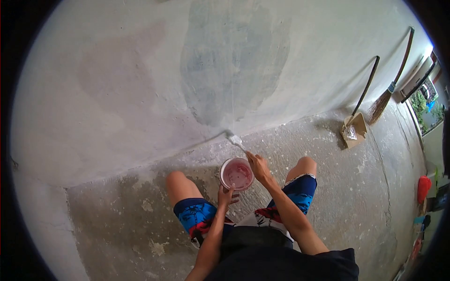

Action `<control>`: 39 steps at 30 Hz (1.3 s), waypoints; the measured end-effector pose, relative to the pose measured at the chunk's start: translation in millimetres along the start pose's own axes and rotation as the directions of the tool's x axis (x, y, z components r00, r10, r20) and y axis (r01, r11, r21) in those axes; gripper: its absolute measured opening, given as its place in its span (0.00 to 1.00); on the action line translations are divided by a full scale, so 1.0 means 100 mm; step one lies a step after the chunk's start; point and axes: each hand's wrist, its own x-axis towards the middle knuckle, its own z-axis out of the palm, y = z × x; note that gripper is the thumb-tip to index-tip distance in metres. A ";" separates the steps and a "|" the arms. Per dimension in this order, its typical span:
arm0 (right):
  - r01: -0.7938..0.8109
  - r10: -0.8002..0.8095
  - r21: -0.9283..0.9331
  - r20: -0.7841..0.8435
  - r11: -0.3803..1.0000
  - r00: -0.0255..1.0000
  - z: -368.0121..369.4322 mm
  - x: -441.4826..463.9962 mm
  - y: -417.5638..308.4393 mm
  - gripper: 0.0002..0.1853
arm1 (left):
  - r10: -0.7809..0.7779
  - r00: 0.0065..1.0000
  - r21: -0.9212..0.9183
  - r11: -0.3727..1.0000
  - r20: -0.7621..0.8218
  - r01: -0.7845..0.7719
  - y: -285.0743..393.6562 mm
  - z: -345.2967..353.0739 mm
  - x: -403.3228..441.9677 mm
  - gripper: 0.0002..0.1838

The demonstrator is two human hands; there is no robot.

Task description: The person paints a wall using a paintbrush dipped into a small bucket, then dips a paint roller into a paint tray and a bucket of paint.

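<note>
My right hand [258,166] is closed around the handle of a paintbrush [235,139], whose pale, coated bristles point at the foot of the wall. Between my knees, my left hand [226,195] grips the near rim of a round bucket [237,174], thumb over the edge. Reddish-pink residue lines the inside of the bucket, with little in the bottom. Just beyond the brush stands the wall [140,103], whitish, with a large grey damp-looking patch [234,61] above the brush.
A dustpan [355,130] with a long handle and some litter rests on the floor at right. A straw broom [382,104] leans on the wall beside it. A red object [423,188] lies at the far right. The rough concrete floor [337,196] has a long crack.
</note>
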 end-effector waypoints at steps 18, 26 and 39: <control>0.014 -0.001 0.082 -0.153 0.997 0.988 -0.43 -0.01 -0.29 0.15 | 0.008 1.000 -0.013 1.000 -0.020 -0.009 0.06 0.05 0.03 0.23; -0.236 0.209 0.177 0.159 0.955 0.965 -1.59 -0.38 -0.89 0.13 | 0.053 0.998 -0.051 0.997 0.033 -0.051 0.04 -0.02 0.09 0.26; 0.020 0.028 -0.128 0.359 0.992 0.933 -0.64 -0.55 -0.81 0.16 | 0.488 0.872 -0.126 0.868 0.035 -0.480 0.32 0.02 0.11 0.35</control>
